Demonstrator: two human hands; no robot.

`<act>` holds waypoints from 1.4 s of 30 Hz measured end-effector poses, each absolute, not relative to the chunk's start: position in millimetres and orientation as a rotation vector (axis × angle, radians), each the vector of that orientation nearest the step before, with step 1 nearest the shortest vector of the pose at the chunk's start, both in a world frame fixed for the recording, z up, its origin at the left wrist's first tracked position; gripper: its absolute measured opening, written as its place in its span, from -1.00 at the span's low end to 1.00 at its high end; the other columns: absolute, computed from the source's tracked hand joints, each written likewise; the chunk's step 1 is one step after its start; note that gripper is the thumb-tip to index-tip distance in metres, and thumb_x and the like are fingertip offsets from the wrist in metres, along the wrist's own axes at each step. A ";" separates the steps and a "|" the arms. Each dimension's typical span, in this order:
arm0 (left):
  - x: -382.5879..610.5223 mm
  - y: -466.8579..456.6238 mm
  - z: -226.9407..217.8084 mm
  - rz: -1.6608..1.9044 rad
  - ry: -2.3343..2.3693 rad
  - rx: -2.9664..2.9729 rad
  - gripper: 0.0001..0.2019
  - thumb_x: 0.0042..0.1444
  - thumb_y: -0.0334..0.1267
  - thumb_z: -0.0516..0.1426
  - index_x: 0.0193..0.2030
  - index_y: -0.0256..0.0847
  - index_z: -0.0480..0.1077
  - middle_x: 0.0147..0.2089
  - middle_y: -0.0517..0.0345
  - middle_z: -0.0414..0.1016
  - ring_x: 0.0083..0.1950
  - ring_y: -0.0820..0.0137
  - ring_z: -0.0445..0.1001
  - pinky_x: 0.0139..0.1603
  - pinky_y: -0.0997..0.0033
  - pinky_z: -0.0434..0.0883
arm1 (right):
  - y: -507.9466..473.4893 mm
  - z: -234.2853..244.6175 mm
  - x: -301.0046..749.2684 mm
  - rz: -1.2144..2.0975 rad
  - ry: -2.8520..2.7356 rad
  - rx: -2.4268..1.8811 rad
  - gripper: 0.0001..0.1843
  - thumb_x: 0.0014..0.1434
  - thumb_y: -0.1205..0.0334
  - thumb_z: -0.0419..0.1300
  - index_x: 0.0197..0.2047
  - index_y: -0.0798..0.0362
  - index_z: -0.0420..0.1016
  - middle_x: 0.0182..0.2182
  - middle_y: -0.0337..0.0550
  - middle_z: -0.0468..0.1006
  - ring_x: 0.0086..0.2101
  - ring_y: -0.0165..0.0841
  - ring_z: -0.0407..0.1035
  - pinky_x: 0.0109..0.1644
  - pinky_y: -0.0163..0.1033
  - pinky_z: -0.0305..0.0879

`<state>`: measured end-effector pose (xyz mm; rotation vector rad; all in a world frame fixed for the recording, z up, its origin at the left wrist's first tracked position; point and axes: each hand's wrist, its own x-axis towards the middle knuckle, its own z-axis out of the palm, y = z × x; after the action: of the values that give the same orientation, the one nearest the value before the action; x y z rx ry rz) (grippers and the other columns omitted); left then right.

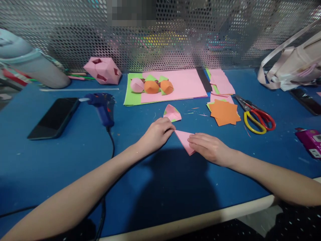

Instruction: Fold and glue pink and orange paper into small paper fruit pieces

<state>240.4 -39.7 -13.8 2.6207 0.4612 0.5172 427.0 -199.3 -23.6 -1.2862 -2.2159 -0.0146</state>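
A folded triangle of pink paper (184,140) lies on the blue table between my hands. The fingers of my left hand (160,131) are closed in a pinch at its left corner. My right hand (212,147) rests on its right side, fingers stretched out and lying flat over the paper. Just beyond my left hand sits a small folded pink paper piece (172,113) with green at its edges. Farther back, several folded pink and orange paper pieces (151,87) stand in a row on pink and green paper sheets (189,83).
Left are a blue glue gun (101,107) with its cord, a black phone (54,117), a pink paper polyhedron (103,70) and a bottle (32,62). Right are orange paper squares (225,112), scissors (258,117) and a purple device (311,142). A perforated metal panel (82,36) borders the back.
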 end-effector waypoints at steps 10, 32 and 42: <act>240.2 -37.4 -13.5 0.497 0.439 2.600 -0.85 0.15 -0.41 0.07 -0.32 -0.27 0.49 -0.31 0.06 0.47 -0.21 0.33 0.43 -0.13 0.32 0.37 | -200.9 -23.7 423.9 -0.095 -2.259 -1.312 -0.73 0.30 0.34 0.00 -0.09 0.26 0.47 -0.13 0.06 0.57 -0.05 -0.22 0.44 0.11 -0.04 0.38; 241.0 -35.9 -13.9 0.509 0.444 2.581 -0.83 0.14 -0.44 0.05 -0.33 -0.26 0.48 -0.30 0.06 0.47 -0.21 0.33 0.44 -0.14 0.31 0.38 | -203.2 -19.9 423.5 -0.216 -2.384 -1.278 -0.73 0.30 0.40 -0.02 -0.11 0.24 0.49 -0.11 0.04 0.56 -0.01 -0.21 0.40 0.13 -0.02 0.36; 240.6 -48.2 -6.6 0.611 0.526 2.482 -0.84 0.11 -0.43 0.04 -0.29 -0.23 0.46 -0.29 0.09 0.48 -0.23 0.36 0.44 -0.17 0.35 0.39 | -203.7 -21.7 421.8 -0.125 -2.348 -1.337 -0.73 0.28 0.41 -0.02 -0.09 0.23 0.47 -0.08 0.05 0.54 0.00 -0.22 0.39 0.13 -0.02 0.35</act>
<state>240.6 -48.2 -6.6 2.4822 0.5260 0.6113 421.8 -203.7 -21.7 -1.3373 -2.3476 -0.1248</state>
